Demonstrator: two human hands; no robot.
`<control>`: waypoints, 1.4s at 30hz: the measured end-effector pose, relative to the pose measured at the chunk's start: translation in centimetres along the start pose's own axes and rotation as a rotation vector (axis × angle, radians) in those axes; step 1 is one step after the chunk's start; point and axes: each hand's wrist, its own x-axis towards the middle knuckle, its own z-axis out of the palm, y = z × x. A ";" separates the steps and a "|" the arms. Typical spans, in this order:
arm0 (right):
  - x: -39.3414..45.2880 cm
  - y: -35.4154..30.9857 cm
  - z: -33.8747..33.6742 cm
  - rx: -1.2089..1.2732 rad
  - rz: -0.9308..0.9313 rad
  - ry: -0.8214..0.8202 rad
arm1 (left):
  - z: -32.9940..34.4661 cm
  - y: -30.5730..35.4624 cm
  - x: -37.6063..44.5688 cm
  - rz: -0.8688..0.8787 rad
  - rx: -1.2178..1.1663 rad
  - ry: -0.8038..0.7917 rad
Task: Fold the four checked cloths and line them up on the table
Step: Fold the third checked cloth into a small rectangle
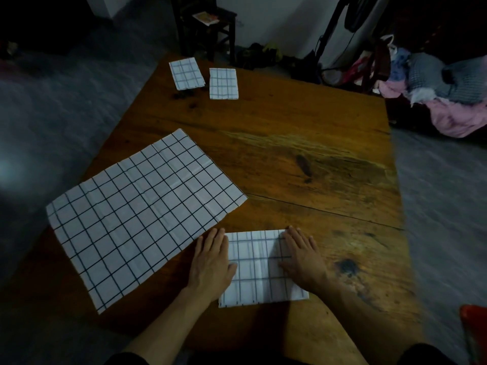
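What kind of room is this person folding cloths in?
Most likely a room in a home, dimly lit. A worn wooden table stands on a bare grey floor, a dark wooden chair sits by a white wall, and a heap of clothes lies to the right.

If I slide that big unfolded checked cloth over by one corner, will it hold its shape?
Probably not. The unfolded cloth lies flat and thin with soft crease lines, so it likely bunches or drapes rather than moving stiffly. It looks light; the bare wooden table may let it slide, but its left corner overhangs the edge and could droop.
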 end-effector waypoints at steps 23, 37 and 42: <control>3.0 -1.0 -3.5 -0.047 0.068 0.013 | -2.9 3.3 7.2 0.071 0.122 -0.161; 0.8 -3.9 -7.4 0.308 -0.060 0.222 | -5.6 3.6 7.3 0.215 -0.408 -0.113; -0.1 -1.9 -8.0 0.547 0.074 0.043 | -5.4 1.6 6.7 0.093 -0.740 -0.187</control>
